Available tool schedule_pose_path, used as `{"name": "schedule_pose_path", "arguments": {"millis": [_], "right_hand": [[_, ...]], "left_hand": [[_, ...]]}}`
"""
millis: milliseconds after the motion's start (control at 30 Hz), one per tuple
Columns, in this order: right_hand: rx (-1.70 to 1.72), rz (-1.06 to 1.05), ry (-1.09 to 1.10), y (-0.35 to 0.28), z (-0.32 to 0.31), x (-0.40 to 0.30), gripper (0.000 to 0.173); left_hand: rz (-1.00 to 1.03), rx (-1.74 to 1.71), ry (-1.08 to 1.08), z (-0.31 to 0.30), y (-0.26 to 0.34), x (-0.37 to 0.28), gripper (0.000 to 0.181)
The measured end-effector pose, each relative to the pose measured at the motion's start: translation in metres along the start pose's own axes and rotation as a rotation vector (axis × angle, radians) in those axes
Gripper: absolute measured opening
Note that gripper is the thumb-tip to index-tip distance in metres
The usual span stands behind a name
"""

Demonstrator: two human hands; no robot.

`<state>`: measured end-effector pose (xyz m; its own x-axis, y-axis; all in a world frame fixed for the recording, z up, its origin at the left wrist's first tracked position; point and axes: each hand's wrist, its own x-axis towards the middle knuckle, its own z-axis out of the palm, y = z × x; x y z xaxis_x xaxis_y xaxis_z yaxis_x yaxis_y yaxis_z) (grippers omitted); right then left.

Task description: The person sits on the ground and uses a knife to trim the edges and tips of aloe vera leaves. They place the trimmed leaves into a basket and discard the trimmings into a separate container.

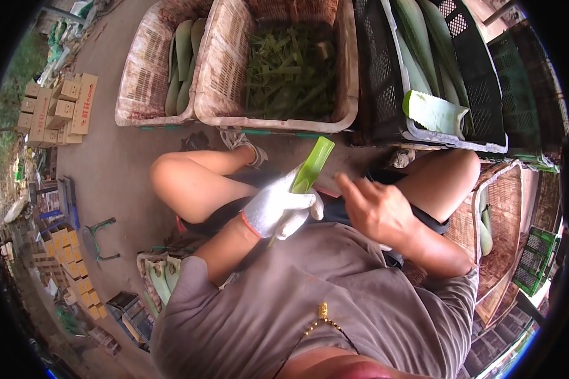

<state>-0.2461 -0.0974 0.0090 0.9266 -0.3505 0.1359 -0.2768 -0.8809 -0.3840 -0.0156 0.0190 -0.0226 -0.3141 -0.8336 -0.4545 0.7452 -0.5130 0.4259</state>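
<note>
My left hand [280,203], in a white knitted glove with an orange cuff edge, grips a cut piece of green aloe leaf [314,163]. The leaf slants up and to the right, its far end cut off square. A thin green tip shows below the glove. My right hand [377,208] is bare and held just right of the leaf, apart from it. Its fingers are bent, with one reaching toward the leaf, and whether they hold a small tool is hidden. Both hands are above my lap, between my spread knees.
Ahead stands a dirty pale plastic crate [277,124] with green leaf trimmings [291,71]. Left of it, another crate [142,71] holds aloe leaves. On the right, a black crate [486,94] holds long leaves, a cut aloe piece [436,113] resting at its near end. Cartons [59,109] are stacked far left.
</note>
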Motion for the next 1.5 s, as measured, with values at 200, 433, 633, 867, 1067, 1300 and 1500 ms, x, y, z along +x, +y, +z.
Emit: {"name": "schedule_pose_path", "arguments": {"millis": [200, 433, 633, 867, 1067, 1300, 1500], "right_hand": [[0.176, 0.02, 0.012, -0.005, -0.001, -0.008, 0.048], [0.251, 0.164, 0.079, 0.008, 0.007, -0.006, 0.045], [0.33, 0.166, 0.053, 0.002, -0.002, -0.001, 0.038], [0.384, 0.129, 0.073, 0.0, 0.005, -0.004, 0.042], [0.398, 0.233, 0.091, 0.012, 0.005, 0.003, 0.038], [0.424, 0.322, 0.153, 0.025, 0.006, 0.011, 0.035], [0.442, 0.212, 0.118, 0.024, 0.004, 0.014, 0.036]], "left_hand": [[-0.028, -0.026, 0.019, 0.001, -0.004, 0.009, 0.069], [-0.037, 0.011, 0.025, 0.008, 0.003, 0.012, 0.066], [-0.048, 0.063, 0.02, 0.01, 0.008, 0.012, 0.065], [-0.042, 0.057, 0.002, 0.012, 0.013, 0.012, 0.064], [-0.022, 0.108, 0.008, 0.02, 0.02, 0.01, 0.067], [-0.04, 0.102, 0.027, 0.019, 0.023, 0.009, 0.07], [-0.034, 0.117, 0.045, 0.016, 0.027, 0.012, 0.074]]}}
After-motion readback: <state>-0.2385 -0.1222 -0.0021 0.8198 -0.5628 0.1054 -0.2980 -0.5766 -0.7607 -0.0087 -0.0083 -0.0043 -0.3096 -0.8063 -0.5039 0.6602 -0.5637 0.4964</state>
